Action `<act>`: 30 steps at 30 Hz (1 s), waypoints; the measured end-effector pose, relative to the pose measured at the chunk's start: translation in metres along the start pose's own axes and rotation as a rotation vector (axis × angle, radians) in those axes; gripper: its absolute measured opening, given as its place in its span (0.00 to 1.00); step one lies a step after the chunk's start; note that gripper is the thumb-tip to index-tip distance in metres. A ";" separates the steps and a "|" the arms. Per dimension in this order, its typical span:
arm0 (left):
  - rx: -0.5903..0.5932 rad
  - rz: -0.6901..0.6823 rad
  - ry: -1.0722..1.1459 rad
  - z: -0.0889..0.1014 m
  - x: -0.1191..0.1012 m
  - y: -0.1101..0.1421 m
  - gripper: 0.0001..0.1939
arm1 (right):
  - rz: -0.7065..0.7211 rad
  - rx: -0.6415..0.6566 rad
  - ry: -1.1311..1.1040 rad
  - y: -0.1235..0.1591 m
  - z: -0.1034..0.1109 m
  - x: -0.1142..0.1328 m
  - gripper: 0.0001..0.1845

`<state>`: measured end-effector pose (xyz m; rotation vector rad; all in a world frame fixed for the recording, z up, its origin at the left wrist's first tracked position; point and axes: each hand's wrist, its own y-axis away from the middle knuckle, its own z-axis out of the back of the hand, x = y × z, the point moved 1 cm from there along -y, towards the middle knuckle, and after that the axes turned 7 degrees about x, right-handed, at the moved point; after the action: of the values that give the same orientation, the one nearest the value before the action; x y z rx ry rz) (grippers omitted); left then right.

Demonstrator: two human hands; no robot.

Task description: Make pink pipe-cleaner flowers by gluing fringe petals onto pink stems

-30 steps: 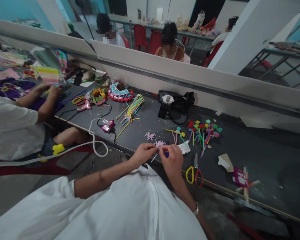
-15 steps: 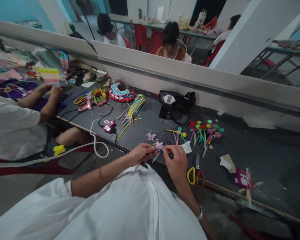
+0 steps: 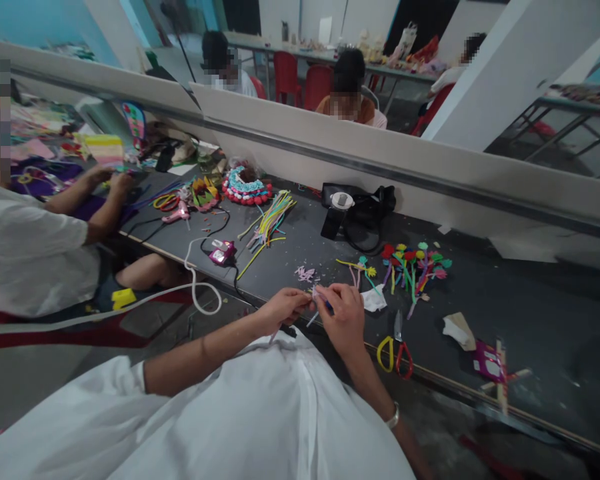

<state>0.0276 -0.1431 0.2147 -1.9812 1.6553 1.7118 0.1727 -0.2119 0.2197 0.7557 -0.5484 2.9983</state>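
Note:
Near the table's front edge, my left hand (image 3: 286, 311) pinches a pale pink pipe-cleaner flower (image 3: 317, 292) between thumb and fingers. My right hand (image 3: 344, 319) closes over the flower's head from the other side, its fingertips hiding most of the petals. A thin pale stem (image 3: 313, 319) shows below the hands. Just beyond them lies a small heap of cut pink pieces (image 3: 305, 274). Scissors (image 3: 399, 327) with one yellow and one red handle rest at the edge, right of my right hand. Behind them are several colourful pipe-cleaner flowers (image 3: 423, 267).
A bundle of loose pipe cleaners (image 3: 276, 217) lies left of centre, near a purple box (image 3: 223, 253) with a cable. A black bag (image 3: 383, 200) stands against the low partition (image 3: 290, 143). At left, a co-worker's hands (image 3: 120, 181) work. A white cable (image 3: 145, 293) hangs before the table.
My right hand has moved left and its fingers have closed over the flower head, which was open to view before. The left hand keeps its pinch. The view has shifted slightly.

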 end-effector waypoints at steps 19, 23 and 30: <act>0.058 0.020 0.123 0.009 0.004 0.004 0.16 | -0.078 -0.049 -0.116 0.005 -0.013 -0.001 0.08; 0.061 0.043 0.121 0.011 0.004 0.002 0.17 | -0.088 -0.061 -0.149 0.004 -0.014 -0.001 0.09; 0.002 0.044 0.196 0.020 0.003 -0.001 0.13 | -0.196 -0.134 -0.338 0.003 -0.003 -0.013 0.12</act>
<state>0.0147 -0.1322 0.2042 -2.1910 1.7700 1.5726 0.1826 -0.2122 0.2101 1.2335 -0.6310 2.6388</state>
